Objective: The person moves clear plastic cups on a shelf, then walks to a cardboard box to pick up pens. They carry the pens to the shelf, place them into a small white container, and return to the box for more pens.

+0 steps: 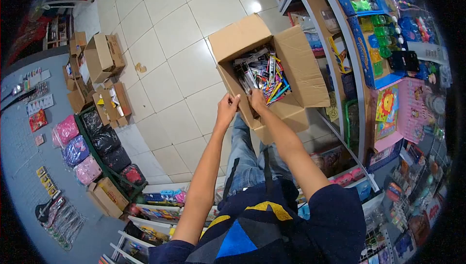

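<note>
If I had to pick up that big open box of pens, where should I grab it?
Probably hold the box by its left and right sides, reaching down from above and gripping low, near the bottom. Its flaps are spread open and might bend if you pulled on them. It holds a big heap of pens, so it may be heavy.

Interior of a shop, as shown by metal shelving (359,74) stocked with small colourful goods, packets (47,182) displayed on a grey panel (24,142), plastic-wrapped bundles (89,169), and an open stock carton (310,74) on the tiled floor (179,74).
</note>
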Demonstrator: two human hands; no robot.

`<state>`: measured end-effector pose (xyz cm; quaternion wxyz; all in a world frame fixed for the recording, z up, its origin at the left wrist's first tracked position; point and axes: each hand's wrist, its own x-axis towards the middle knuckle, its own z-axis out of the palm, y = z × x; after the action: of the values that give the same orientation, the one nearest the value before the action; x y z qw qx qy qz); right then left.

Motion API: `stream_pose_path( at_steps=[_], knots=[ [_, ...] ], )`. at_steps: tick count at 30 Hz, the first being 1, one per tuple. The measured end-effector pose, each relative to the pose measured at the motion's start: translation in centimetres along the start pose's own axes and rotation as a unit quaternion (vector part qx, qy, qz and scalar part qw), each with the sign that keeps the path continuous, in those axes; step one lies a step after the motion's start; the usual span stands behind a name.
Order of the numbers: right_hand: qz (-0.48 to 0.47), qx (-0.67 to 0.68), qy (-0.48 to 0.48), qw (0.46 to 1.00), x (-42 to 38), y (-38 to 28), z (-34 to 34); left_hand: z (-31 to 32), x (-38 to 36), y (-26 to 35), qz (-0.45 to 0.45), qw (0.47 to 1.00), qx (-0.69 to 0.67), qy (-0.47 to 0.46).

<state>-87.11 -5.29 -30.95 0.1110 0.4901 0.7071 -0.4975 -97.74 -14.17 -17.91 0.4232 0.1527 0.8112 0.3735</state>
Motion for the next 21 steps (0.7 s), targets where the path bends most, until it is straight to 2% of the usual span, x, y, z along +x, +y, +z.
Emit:
stream_pose_path(
  at_steps=[2,5,8,9,12,13,15,17,18,20,21],
  knots=[
    [0.003,-0.001,-0.027,1.000,0.5,0.4,-0.2,-0.1,-0.2,0.6,-0.009,1.000,0.004,-0.001],
    [-0.042,0.022,-0.006,0.999,1.0,1.3,0.3,0.1,0.1,-0.4,-0.009,1.000,-0.013,-0.001],
    [-0.039,0.062,0.039,0.997,1.2,1.3,0.4,-0.1,-0.3,0.7,-0.002,1.000,-0.003,0.006],
    [-0.084,0.070,0.033,0.993,2.2,2.8,1.1,-0.2,-0.5,1.2,0.000,1.000,0.007,0.009],
    [-0.132,0.189,0.027,0.973,2.4,2.7,-0.2,-0.3,-0.1,0.2,0.012,0.998,0.063,0.010],
    [-0.109,0.202,0.039,0.972,1.7,1.6,-1.5,-0.4,-0.4,0.8,0.024,0.997,0.066,0.020],
    [-0.094,0.350,0.009,0.932,0.5,-0.3,-3.7,-0.6,-1.1,2.2,0.049,0.995,0.074,0.041],
    [-0.085,0.465,-0.015,0.881,-2.3,-3.2,-6.3,0.3,-1.5,3.1,0.046,0.993,-0.091,0.065],
    [-0.103,0.447,-0.028,0.888,-3.6,-4.0,-7.1,0.8,-1.7,3.6,0.043,0.981,-0.172,0.076],
    [-0.137,0.408,-0.054,0.901,-5.9,-5.1,-8.2,1.0,-2.3,5.1,0.002,0.970,-0.243,0.020],
    [-0.112,0.418,-0.106,0.895,-7.9,-6.8,-9.7,1.0,-2.5,5.6,-0.018,0.960,-0.278,-0.009]
  ],
)
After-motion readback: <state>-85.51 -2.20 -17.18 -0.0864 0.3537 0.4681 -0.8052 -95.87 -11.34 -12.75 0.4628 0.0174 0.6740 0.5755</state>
